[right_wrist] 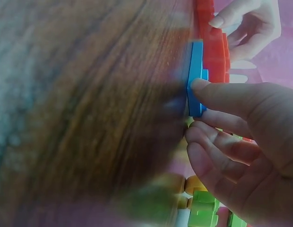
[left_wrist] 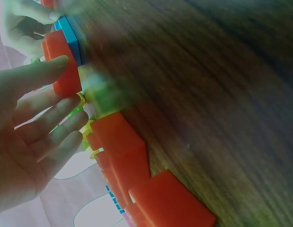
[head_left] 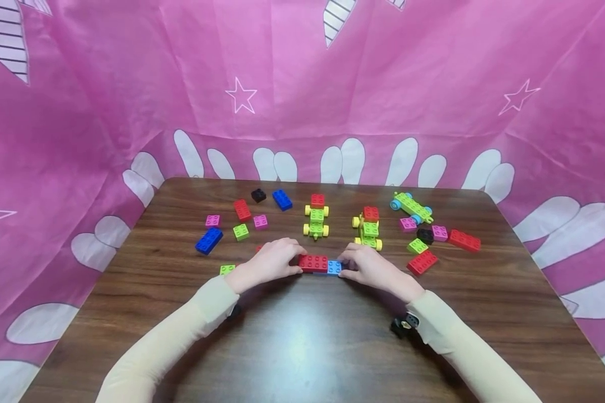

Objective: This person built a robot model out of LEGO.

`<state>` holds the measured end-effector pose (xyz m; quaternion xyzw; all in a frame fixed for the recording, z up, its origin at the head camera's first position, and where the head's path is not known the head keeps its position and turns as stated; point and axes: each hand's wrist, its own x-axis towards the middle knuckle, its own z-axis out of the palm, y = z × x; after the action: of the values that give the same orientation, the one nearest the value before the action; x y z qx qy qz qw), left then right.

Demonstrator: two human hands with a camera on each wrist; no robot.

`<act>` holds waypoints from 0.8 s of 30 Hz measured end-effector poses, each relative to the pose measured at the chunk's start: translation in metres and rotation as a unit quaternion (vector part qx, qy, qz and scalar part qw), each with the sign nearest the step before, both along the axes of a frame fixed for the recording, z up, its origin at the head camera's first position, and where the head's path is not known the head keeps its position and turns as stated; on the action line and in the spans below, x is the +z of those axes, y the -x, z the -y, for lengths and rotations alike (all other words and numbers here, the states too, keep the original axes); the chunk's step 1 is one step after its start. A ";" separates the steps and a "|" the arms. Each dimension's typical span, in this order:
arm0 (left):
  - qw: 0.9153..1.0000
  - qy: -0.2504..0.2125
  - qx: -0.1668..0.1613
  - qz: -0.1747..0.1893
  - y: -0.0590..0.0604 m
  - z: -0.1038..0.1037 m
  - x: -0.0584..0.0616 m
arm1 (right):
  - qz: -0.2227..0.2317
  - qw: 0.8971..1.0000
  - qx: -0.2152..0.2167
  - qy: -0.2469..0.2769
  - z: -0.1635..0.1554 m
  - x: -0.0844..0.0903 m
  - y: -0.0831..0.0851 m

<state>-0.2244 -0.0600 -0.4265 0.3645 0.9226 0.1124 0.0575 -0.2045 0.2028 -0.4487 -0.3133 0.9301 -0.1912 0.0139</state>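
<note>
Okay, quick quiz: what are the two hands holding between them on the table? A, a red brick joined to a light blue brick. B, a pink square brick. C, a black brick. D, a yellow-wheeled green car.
A: the left hand grips the red brick and the right hand pinches the light blue brick joined to it, on the table.

The counter (head_left: 307,336) is dark brown wood grain. Behind it hangs a pink cloth (head_left: 106,101) printed with white stars, white petal shapes and striped white patches. Both sleeves (head_left: 181,330) are cream. The red brick (head_left: 313,262) sits on a light blue brick (head_left: 335,267). Two carts (head_left: 316,219) are lime green with yellow wheels and red tops; a third cart (head_left: 412,206) is lime with blue wheels. Loose bricks are red, blue, pink, lime and black.
</note>
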 end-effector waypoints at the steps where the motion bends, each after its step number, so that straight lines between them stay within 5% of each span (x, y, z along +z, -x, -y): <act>1: 1.000 -0.002 0.001 0.002 0.000 0.000 0.000 | 0.001 1.000 0.000 0.002 0.000 0.000 -0.001; 24: 1.000 -0.021 0.000 0.007 0.001 0.003 -0.002 | 0.009 1.000 -0.008 0.014 -0.018 0.011 -0.007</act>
<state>-0.2258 -0.0634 -0.4284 0.3644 0.9198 0.1339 0.0561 -0.1975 0.2203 -0.4378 -0.3040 0.9298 -0.2068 0.0165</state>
